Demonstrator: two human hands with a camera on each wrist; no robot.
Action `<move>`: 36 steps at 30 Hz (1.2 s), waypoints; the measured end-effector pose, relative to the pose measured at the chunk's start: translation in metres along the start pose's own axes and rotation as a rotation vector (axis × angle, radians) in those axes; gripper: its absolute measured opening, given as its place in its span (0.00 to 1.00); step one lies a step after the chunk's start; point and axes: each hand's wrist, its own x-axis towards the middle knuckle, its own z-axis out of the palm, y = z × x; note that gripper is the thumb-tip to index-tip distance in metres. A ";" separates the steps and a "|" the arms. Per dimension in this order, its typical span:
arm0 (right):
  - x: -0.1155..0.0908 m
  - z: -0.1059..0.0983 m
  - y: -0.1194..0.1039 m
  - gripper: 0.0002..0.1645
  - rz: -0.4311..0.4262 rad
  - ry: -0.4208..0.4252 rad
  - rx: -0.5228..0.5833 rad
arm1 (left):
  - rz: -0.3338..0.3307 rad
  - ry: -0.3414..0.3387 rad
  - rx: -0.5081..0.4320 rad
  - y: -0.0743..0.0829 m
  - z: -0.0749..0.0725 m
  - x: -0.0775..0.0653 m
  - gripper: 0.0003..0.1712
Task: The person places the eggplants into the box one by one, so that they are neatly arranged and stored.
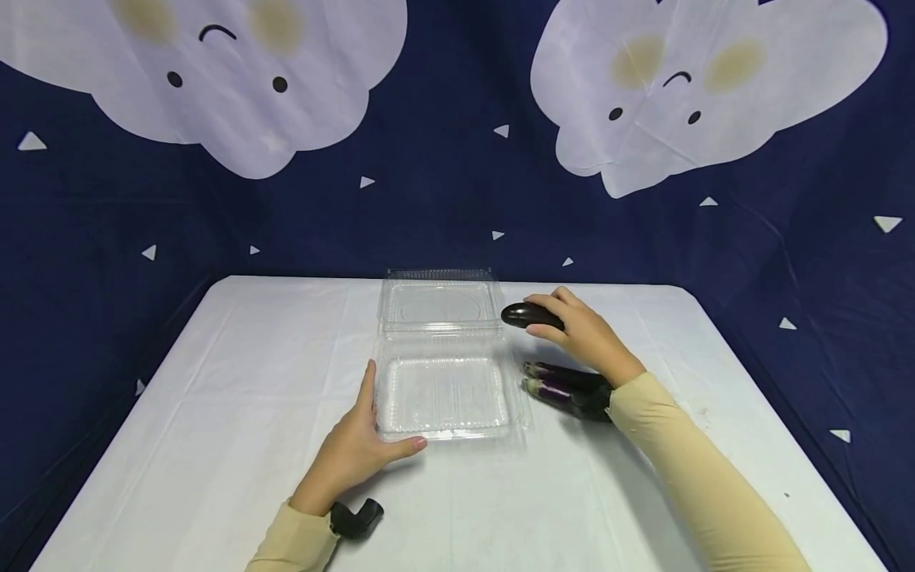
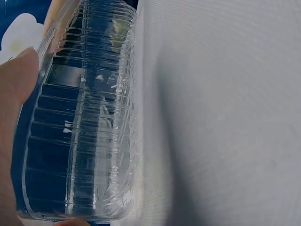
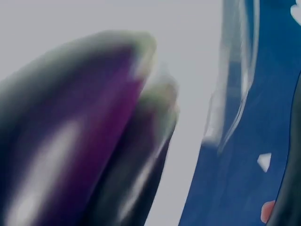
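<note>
A clear plastic clamshell container point(image 1: 446, 435) stands on the table with its lid point(image 1: 439, 304) laid back. My left hand point(image 1: 353, 449) rests at its near left corner, fingers straight along the left side and thumb across the front rim. The left wrist view shows the thumb point(image 2: 21, 75) close against the ribbed wall. My right hand point(image 1: 582, 330) holds a dark eggplant point(image 1: 525, 315) above the table, just right of the lid. Beneath the right forearm lie two more eggplants point(image 1: 550, 391), side by side, stem ends toward the container; the right wrist view has them large and blurred.
A white cloth covers the table point(image 1: 214, 445). Behind it hangs a dark blue curtain point(image 1: 443, 214) with white clouds and small triangles. Black camera mounts sit at both wrists, the left one point(image 1: 357, 518) near the tabletop.
</note>
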 end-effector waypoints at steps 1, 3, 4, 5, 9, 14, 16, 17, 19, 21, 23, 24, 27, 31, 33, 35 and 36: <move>0.002 0.001 -0.006 0.34 -0.018 -0.001 -0.003 | 0.000 0.000 0.002 0.000 0.000 0.000 0.81; 0.008 0.005 -0.018 0.34 -0.058 -0.002 -0.016 | -0.001 0.003 0.006 0.000 0.000 0.000 0.81; 0.010 0.008 -0.023 0.33 -0.076 -0.001 -0.025 | -0.002 0.003 0.008 0.000 0.000 0.001 0.81; 0.013 0.011 -0.029 0.33 -0.093 -0.003 -0.033 | -0.003 0.005 0.009 0.000 0.001 0.001 0.81; 0.023 0.018 -0.053 0.33 -0.162 -0.027 -0.067 | -0.006 0.008 0.008 0.001 0.001 0.001 0.81; 0.032 0.018 -0.079 0.34 -0.221 -0.064 -0.111 | -0.005 0.015 0.013 0.001 0.001 0.002 0.81; 0.036 0.016 -0.087 0.33 -0.234 -0.074 -0.120 | -0.005 0.019 0.020 0.001 0.001 0.002 0.81; 0.037 0.016 -0.091 0.33 -0.239 -0.079 -0.122 | -0.006 0.021 0.023 0.001 0.000 0.002 0.81; 0.041 0.016 -0.096 0.33 -0.247 -0.092 -0.129 | -0.004 0.025 0.026 0.001 0.000 0.001 0.81; 0.044 0.020 -0.101 0.34 -0.254 -0.108 -0.146 | -0.003 0.026 0.025 0.001 0.001 0.001 0.81; 0.046 0.025 -0.105 0.34 -0.263 -0.125 -0.164 | -0.001 0.025 0.022 0.000 0.001 0.002 0.81; 0.047 0.028 -0.107 0.34 -0.270 -0.136 -0.181 | -0.001 0.024 0.020 0.000 0.002 0.002 0.81; 0.048 0.038 -0.111 0.34 -0.313 -0.172 -0.240 | -0.002 0.024 0.022 -0.001 0.003 0.002 0.81; 0.048 0.050 -0.114 0.33 -0.380 -0.197 -0.343 | 0.000 0.030 0.032 -0.001 0.003 0.002 0.81; 0.048 0.055 -0.114 0.32 -0.400 -0.196 -0.385 | 0.003 0.034 0.035 -0.001 0.002 0.002 0.81; 0.048 0.060 -0.115 0.32 -0.412 -0.202 -0.428 | 0.003 0.035 0.035 -0.001 0.002 0.001 0.81; 0.048 0.062 -0.116 0.31 -0.418 -0.205 -0.445 | 0.003 0.036 0.036 0.000 0.002 0.001 0.81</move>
